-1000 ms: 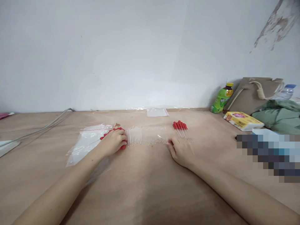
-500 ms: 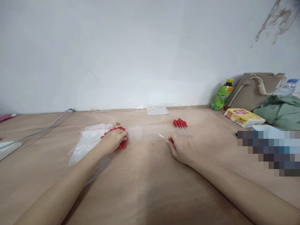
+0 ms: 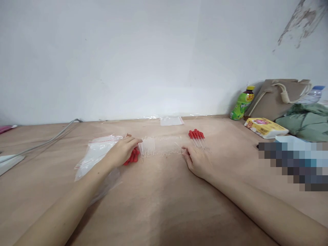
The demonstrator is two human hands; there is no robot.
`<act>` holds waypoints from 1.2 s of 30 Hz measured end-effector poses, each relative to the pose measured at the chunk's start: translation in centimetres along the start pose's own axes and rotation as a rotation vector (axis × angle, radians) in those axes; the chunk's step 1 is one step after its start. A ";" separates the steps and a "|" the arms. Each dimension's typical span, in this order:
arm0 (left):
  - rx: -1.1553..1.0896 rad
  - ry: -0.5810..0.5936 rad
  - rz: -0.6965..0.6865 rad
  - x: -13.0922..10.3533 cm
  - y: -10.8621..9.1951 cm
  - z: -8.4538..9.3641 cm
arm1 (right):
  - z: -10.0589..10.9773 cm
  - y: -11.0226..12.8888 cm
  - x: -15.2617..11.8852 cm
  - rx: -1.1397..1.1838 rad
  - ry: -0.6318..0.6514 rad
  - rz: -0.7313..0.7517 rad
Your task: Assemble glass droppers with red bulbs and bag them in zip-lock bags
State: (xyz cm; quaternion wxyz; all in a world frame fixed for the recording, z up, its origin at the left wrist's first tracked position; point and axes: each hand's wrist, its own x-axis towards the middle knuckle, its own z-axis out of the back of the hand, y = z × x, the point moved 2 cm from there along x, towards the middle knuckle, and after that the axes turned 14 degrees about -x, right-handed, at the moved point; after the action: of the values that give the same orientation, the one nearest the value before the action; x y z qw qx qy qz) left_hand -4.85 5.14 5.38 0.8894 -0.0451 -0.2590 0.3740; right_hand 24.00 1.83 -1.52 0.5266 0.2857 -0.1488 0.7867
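My left hand point(image 3: 124, 149) is bent over a pile of red rubber bulbs point(image 3: 132, 157), its fingers drawn together at the left end of a row of thin clear dropper tubes point(image 3: 161, 150). What sits between those fingertips is hidden. At the row's right end, my right hand point(image 3: 196, 160) rests on its side on the table, thumb and finger pinching a slender clear dropper tube point(image 3: 177, 147) that points up and left. Just beyond it lie several assembled droppers point(image 3: 197, 138), red bulbs facing the wall.
Clear zip bags point(image 3: 98, 150) lie under and beside my left forearm. Another small bag point(image 3: 171, 121) is by the wall. A grey cable point(image 3: 56, 135) crosses the left. At right stand a green bottle point(image 3: 242, 104), a yellow tissue pack point(image 3: 266, 128) and a beige bag point(image 3: 271, 97).
My left hand has risen slightly off the red bulbs, its fingertips shifting right towards the tubes. My right hand stays almost in place; the tube in it has tilted more upright.
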 end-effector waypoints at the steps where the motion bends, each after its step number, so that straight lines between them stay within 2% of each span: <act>1: -0.047 -0.053 -0.005 0.0 -0.4 -0.2 | -0.2 -0.1 0.0 0.006 -0.031 0.025; 4: -0.257 -0.156 0.022 -0.1 -2.3 -1.7 | -0.6 -0.1 -0.1 0.053 -0.062 0.097; 8: -0.545 -0.239 0.184 -0.8 -4.6 -5.3 | 0.1 0.4 -0.1 0.228 -0.089 0.102; 11: -0.621 -0.188 0.257 -1.4 -5.6 -7.6 | 1.3 1.3 -0.1 0.274 -0.025 0.090; 13: -0.629 -0.144 0.266 -1.7 -5.9 -8.2 | 1.8 1.8 -0.1 0.279 0.038 0.089; 17: -0.653 -0.109 0.250 -1.7 -6.1 -8.1 | 1.6 2.3 -0.3 0.308 0.075 0.088; 22: -0.578 -0.089 0.207 -1.4 -6.3 -7.8 | 0.8 2.2 -0.5 0.366 0.094 0.087; 26: -0.561 -0.095 0.205 -1.4 -6.3 -7.9 | 1.0 2.3 -0.4 0.392 0.134 0.119; 36: -0.698 -0.053 0.166 -1.4 -6.4 -8.0 | 1.1 2.0 -0.1 0.422 0.186 0.213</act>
State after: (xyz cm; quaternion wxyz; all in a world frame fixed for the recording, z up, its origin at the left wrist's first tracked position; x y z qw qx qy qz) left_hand 2.35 0.51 -0.34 0.7798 -0.3574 -0.3898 0.3350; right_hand 22.55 0.36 -0.61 0.3808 0.2982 0.0385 0.8744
